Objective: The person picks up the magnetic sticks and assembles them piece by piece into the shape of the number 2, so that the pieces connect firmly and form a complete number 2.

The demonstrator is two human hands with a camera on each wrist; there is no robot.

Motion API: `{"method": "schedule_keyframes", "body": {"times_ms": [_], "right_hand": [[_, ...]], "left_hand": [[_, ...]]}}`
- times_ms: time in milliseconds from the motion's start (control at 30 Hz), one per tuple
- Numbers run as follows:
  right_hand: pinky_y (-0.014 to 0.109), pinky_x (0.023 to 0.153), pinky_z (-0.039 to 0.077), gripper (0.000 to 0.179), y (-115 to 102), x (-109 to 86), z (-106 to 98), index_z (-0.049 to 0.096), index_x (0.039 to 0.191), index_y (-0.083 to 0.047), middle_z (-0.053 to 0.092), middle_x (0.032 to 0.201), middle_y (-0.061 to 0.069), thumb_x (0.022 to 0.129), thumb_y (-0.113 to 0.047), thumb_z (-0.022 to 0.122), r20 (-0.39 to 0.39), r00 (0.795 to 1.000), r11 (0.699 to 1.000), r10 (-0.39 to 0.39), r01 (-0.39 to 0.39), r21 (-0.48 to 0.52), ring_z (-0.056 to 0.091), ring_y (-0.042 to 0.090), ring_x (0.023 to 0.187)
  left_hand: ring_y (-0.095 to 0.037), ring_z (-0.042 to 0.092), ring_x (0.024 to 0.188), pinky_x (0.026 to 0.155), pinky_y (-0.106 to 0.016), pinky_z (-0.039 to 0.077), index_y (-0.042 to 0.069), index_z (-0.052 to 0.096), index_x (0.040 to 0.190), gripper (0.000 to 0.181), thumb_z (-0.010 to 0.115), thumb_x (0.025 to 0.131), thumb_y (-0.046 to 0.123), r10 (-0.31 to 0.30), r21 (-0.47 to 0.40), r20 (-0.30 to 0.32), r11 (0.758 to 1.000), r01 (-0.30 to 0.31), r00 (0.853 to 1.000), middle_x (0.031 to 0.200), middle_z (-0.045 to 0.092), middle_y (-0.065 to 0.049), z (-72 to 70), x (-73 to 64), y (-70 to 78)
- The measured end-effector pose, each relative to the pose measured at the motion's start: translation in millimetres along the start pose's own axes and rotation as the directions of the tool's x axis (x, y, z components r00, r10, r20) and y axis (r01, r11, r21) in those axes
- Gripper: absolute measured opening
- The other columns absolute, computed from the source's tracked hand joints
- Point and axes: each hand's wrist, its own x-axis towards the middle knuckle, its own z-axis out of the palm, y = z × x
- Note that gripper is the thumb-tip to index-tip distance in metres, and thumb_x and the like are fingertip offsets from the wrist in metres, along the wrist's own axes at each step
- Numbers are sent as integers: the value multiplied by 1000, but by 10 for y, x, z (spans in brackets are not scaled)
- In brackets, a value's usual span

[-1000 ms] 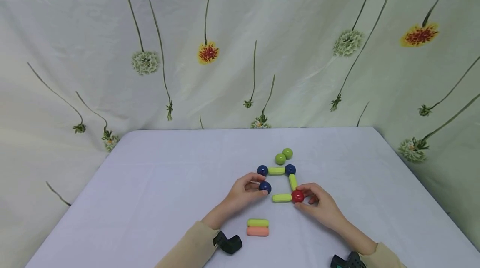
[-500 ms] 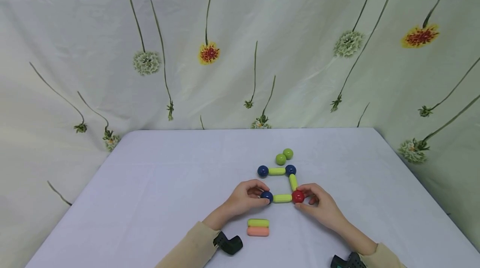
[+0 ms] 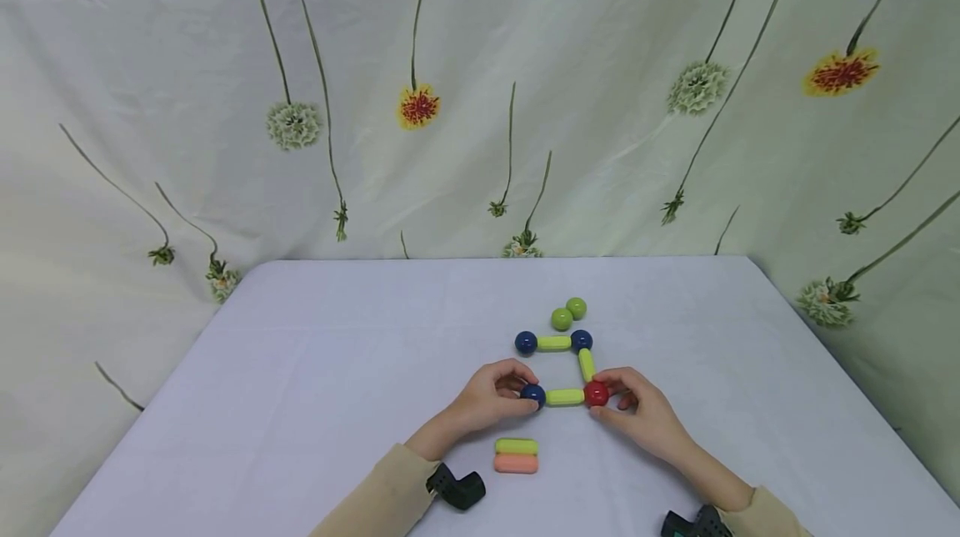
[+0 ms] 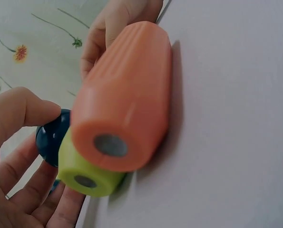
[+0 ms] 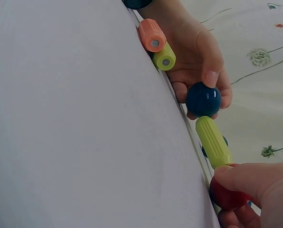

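Note:
My left hand (image 3: 491,393) pinches a dark blue ball (image 5: 203,99) between thumb and fingers. That ball sits at the left end of a yellow-green magnetic rod (image 5: 213,142). At the rod's other end is a red ball (image 3: 596,393), gripped by the thumb and fingers of my right hand (image 3: 643,410). From the red ball a second yellow-green rod (image 3: 586,365) runs back to a blue ball (image 3: 581,341). A third rod (image 3: 553,343) joins it to another blue ball (image 3: 526,343) on the left, so the pieces form three sides of a square.
In front of the hands, a loose yellow-green rod (image 3: 516,446) lies against an orange rod (image 4: 127,95). Two green balls (image 3: 561,319) rest behind the shape. The white-covered table (image 3: 337,353) meets a flowered cloth (image 3: 465,103) at the back.
My left hand has brought its blue ball toward me and against the free end of the front rod. My right hand has stayed on the red ball.

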Motion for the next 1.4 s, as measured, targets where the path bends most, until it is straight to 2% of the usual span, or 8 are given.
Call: {"method": "schedule_keyframes", "body": {"times_ms": [67,200,467,700,900,1100,1400], "right_hand": [[24,67,45,38,-3,-2,-2,63,107,-12,61,94,-3,74,-12,80,-1,1000,1000,-1,1,0,53,13,81],[24,67,44,38,0,-1,-2,63,108,-12,61,95,-3,74,-13,80,-2,1000,1000,-1,1,-2,53,13,81],[24,67,45,38,6,-4,4,63,107,-12,61,94,-4,73,-12,80,-9,1000,1000,-14,14,-6,53,12,81],[24,67,45,39,-2,-4,3,62,108,-11,61,95,-3,73,-11,80,-9,1000,1000,-13,13,0,53,12,82],[23,67,45,39,-5,-6,7,62,107,-11,61,94,-4,73,-10,80,-12,1000,1000,-9,9,-4,53,12,82],[23,67,45,38,-16,-6,5,62,107,-11,61,95,-3,73,-10,80,-8,1000,1000,-7,7,-12,53,13,81],[23,67,45,38,-6,-4,5,62,108,-11,61,95,-3,74,-11,79,-4,1000,1000,-8,8,-14,52,13,81]], "left_hand": [[-26,59,92,74,-22,48,-3,61,100,24,72,79,1,6,9,-1,1000,-6,1000,97,61,-9,-5,-29,81],[-26,58,92,72,-22,48,-2,60,99,23,72,79,1,15,23,-1,1000,-15,1000,97,61,-10,-9,-48,122],[-27,57,88,67,-20,47,-2,60,98,23,72,79,1,14,32,4,999,-14,1000,96,61,-12,-7,-51,122],[-21,56,79,64,-19,46,-1,60,99,23,72,79,2,14,50,5,999,-14,1000,96,61,-11,-7,-49,116],[-25,57,80,65,-19,46,0,60,99,23,72,79,3,20,70,5,997,-20,1000,96,61,-10,-4,-56,125],[-19,55,74,64,-20,46,-2,60,98,24,73,78,3,26,83,12,996,-27,1000,94,60,-13,-7,-59,135],[-14,53,72,65,-21,46,0,61,98,23,73,79,4,30,105,8,994,-30,1000,93,60,-11,-6,-55,127]]}}
